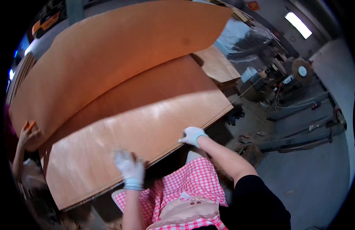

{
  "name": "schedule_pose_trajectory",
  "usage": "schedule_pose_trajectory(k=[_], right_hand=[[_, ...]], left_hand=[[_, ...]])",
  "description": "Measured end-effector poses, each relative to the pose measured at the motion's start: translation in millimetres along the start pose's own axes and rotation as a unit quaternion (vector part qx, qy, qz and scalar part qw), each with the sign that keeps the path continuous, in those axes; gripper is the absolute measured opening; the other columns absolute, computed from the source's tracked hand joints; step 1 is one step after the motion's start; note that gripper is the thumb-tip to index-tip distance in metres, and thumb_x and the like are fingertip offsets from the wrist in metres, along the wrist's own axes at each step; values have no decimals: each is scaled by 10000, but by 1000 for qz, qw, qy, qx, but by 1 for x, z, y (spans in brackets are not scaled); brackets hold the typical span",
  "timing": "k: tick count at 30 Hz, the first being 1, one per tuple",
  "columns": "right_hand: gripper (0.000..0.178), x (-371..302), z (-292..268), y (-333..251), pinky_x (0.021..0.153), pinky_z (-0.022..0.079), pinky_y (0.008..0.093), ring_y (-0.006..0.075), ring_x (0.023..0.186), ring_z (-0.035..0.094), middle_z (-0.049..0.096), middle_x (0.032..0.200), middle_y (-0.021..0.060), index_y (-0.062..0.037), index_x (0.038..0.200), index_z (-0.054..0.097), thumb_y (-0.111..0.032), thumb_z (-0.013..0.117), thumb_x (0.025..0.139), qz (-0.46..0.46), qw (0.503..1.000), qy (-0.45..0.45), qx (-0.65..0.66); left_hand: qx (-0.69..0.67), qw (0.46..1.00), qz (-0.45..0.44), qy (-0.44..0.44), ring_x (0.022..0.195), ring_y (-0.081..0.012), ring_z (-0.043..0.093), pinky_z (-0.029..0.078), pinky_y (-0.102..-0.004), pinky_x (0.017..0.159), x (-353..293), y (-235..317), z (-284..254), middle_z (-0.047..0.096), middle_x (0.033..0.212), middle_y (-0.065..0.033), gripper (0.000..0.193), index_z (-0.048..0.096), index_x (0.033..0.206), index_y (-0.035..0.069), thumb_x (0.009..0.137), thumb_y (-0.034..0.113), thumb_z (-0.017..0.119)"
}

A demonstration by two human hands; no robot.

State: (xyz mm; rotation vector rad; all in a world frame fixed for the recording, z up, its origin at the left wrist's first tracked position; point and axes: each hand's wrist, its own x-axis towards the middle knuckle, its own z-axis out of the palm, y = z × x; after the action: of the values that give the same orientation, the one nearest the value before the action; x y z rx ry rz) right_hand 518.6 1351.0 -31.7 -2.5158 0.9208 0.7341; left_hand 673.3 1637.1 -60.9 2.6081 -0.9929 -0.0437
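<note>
A large stack of wood sheets [146, 122] lies before me, its top sheet pale and glossy along the near side. Above its far part, a big reddish-brown wood sheet [127, 42] is raised and bowed, casting a shadow on the stack. My right hand [192, 136], in a white glove, has its fingers curled on the near edge of the top sheet. My left hand [129, 166], also white-gloved, is over the near edge further left. Motion smears its fingers, and a small brown patch beside them cannot be made out.
At the left, a co-worker's hand [30, 132] with orange fingertips holds the raised sheet's corner. Machinery with a round wheel [302, 71] stands at the right, near a white bucket [249, 74]. Plastic-wrapped material [238, 40] lies behind the stack. A checked pink apron [192, 172] covers my lap.
</note>
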Motion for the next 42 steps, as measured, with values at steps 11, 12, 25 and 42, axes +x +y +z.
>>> schedule_pose_trajectory(k=[11,12,25,42], right_hand=[[365,13,-17,136,877,499,409,342,961,650,683,1019,196,-48,1034,692,-320,585,817,-50,988,22,142],[354,13,-33,163,886,498,407,334,982,651,677,1053,194,-52,1061,690,-305,597,830,-45,992,30,116],[267,58,-50,340,895,499,425,340,1039,624,668,1095,157,-101,1040,704,-252,613,839,223,967,95,71],[130,-138,-3,20,874,486,376,283,927,626,633,969,161,2,961,601,-96,613,878,-231,807,276,469]], left_hand=[[67,990,100,-68,1398,-391,257,124,-514,1167,15,112,53,333,1461,-279,626,420,1386,-10,876,338,524],[79,990,96,-71,1400,-393,251,120,-515,1167,15,107,51,324,1466,-280,629,412,1391,-11,877,335,521],[122,978,72,-152,1417,-417,189,96,-519,1169,16,116,39,231,1506,-298,652,333,1432,-27,897,315,475],[-316,928,193,37,945,-315,614,501,-407,838,-25,170,-26,642,975,-137,317,632,984,55,767,252,753]])
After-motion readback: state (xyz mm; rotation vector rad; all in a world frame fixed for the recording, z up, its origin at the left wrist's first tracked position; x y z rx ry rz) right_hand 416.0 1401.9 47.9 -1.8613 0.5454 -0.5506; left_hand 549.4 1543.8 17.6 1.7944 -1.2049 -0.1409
